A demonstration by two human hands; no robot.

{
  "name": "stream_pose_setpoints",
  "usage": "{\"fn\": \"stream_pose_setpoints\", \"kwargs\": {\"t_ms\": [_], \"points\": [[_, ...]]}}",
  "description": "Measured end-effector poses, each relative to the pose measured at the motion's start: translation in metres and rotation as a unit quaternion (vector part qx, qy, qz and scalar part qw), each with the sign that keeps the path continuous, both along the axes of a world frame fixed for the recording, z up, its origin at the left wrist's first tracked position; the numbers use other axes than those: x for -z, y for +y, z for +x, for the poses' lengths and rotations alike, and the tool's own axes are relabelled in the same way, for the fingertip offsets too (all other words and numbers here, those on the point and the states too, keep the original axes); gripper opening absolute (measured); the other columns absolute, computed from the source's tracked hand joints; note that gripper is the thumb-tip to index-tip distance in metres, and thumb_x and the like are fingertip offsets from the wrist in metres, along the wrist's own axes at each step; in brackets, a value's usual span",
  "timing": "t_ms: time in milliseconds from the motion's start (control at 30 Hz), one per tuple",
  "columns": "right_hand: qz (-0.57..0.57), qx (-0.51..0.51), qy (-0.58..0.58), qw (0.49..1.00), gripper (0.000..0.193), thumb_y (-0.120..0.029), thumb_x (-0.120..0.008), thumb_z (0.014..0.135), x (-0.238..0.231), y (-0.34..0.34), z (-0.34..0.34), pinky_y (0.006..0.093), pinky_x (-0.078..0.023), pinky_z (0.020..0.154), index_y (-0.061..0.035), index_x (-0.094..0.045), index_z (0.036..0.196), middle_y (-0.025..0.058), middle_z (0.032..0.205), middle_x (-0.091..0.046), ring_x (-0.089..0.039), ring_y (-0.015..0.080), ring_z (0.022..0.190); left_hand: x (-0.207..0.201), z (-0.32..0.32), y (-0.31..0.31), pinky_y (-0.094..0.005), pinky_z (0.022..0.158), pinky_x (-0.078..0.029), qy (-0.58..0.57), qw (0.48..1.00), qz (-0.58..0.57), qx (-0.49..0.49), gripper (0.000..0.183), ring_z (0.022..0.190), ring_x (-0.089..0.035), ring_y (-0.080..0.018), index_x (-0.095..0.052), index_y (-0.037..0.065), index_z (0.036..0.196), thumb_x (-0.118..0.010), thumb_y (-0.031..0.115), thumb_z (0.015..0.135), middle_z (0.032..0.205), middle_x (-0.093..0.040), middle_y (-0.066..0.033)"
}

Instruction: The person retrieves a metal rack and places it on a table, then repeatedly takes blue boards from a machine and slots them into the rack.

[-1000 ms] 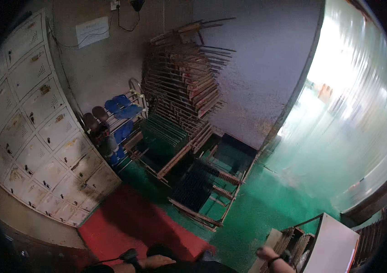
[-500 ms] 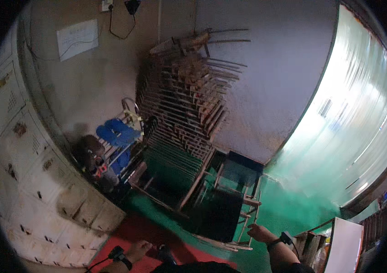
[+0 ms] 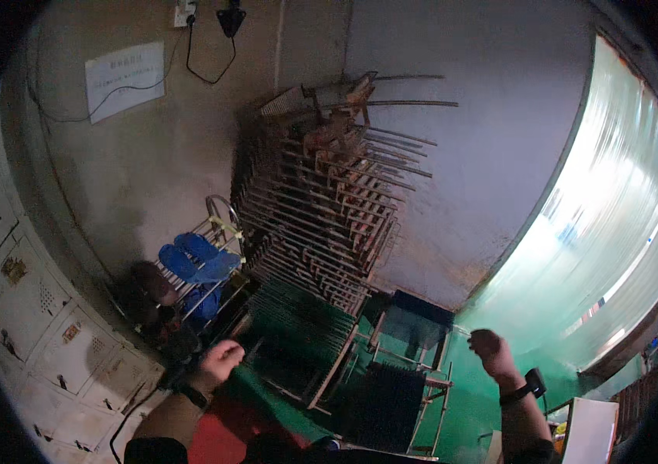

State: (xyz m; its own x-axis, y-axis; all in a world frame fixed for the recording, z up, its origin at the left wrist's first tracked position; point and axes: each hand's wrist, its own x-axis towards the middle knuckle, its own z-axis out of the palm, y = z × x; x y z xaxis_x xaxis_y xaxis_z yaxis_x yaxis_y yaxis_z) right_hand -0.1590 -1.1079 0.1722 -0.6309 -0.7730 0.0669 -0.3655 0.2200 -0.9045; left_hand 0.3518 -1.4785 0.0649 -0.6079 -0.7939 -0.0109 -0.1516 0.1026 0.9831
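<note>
My left hand [image 3: 219, 365] is raised above the red floor patch, in front of the metal racks. Its fingers are loosely curled, and nothing shows in them. Farther right, my right hand [image 3: 493, 357] is held up over the green floor with its fingers bent inward and nothing visible in it. Both wrists wear a dark strap; the right one carries a small black device [image 3: 534, 382]. Between the hands stand low racks with thin bars, among them a dark-topped rack [image 3: 385, 406]. Neither hand visibly touches a rack.
A tall stack of barred metal racks [image 3: 329, 201] leans in the corner, rods jutting right. A shoe rack [image 3: 217, 232] holds blue slippers [image 3: 189, 255]. Pale lockers [image 3: 58, 332] line the left. A translucent strip curtain [image 3: 607, 185] hangs at right, near a white panel [image 3: 588, 433].
Both hands have risen in the picture, the left from low over the red floor, the right from beside the low rack. The view has shifted, so the racks appear lower and slightly right.
</note>
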Motion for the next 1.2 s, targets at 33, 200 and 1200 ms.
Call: {"fn": "stream_pose_setpoints", "kwargs": {"t_ms": [33, 200, 1200], "points": [[0.003, -0.013, 0.056, 0.998, 0.025, -0.007, -0.064, 0.09, -0.026, -0.021, 0.003, 0.0322, -0.05, 0.087, 0.0049, -0.062, 0.112, 0.0139, 0.107, -0.068, -0.063, 0.0189, 0.097, -0.014, -0.007, -0.016, -0.0259, 0.069, -0.044, -0.001, 1.0, -0.009, 0.008, 0.019, 0.074, -0.053, -0.0089, -0.061, 0.005, 0.095, -0.057, 0.023, 0.098, 0.081, -0.057, 0.0023], [0.013, -0.052, 0.227, 0.973, 0.027, -0.004, -0.061, 0.09, -0.169, -0.123, 0.031, 0.033, -0.052, 0.083, 0.002, -0.061, 0.117, 0.0155, 0.109, -0.067, -0.064, 0.0209, 0.098, -0.083, -0.035, -0.119, -0.0232, 0.067, -0.043, 0.052, 0.995, 0.026, -0.076, 0.018, 0.072, -0.051, -0.0069, -0.059, 0.007, 0.092, -0.057, 0.024, 0.097, 0.079, -0.055, 0.003], [0.001, -0.074, 0.756, 0.651, 0.009, -0.009, -0.068, 0.078, -0.307, -0.667, -0.168, 0.0339, -0.053, 0.063, -0.0038, -0.069, 0.086, 0.0143, 0.08, -0.068, -0.067, 0.0227, 0.074, -0.272, -0.342, -0.596, -0.0386, 0.107, -0.039, 0.235, 0.97, -0.014, 0.052, 0.045, 0.127, -0.051, -0.0298, -0.049, 0.006, 0.139, -0.052, 0.017, 0.096, 0.14, -0.053, -0.015]]}}
